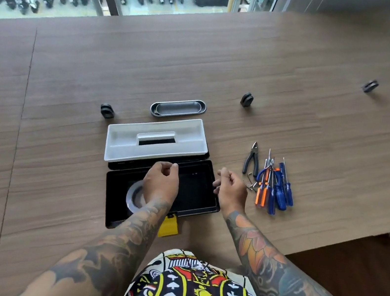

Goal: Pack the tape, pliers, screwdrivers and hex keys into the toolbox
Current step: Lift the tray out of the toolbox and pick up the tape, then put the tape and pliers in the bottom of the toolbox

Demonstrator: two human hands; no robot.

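Left hand point(160, 181) is hovering over the open black toolbox point(196, 192), covering the right part of the tape roll point(134, 195) lying in the box's left end; fingers loosely curled, nothing visibly held. Right hand point(229, 189) is hanging over the box's right rim, fingers half curled, also gripping nothing I can see. Forearms are hiding the box's near-left corner and part of the near wall; yellow latch point(168, 226) is sticking out at the near edge, partly covered.

White tray point(121, 145) is sitting on the far side of the box, overlapping its far rim; what's under it isn't visible.

Tool pile is lying on the table point(58, 149) right of the box, not touching it: one pair of dark-handled pliers point(251, 161) at the left of the pile; blue-handled pliers point(262, 172) partly buried; screwdrivers point(277, 191) overlapping, roughly two orange and three or four blue, exact count unclear; hex keys point(251, 184) just a small metal tangle at the pile's near left, count not readable.

Further out: two oval cable grommets point(178, 108), far-right one blurred; three small black clips point(107, 111), far-right one smeared.
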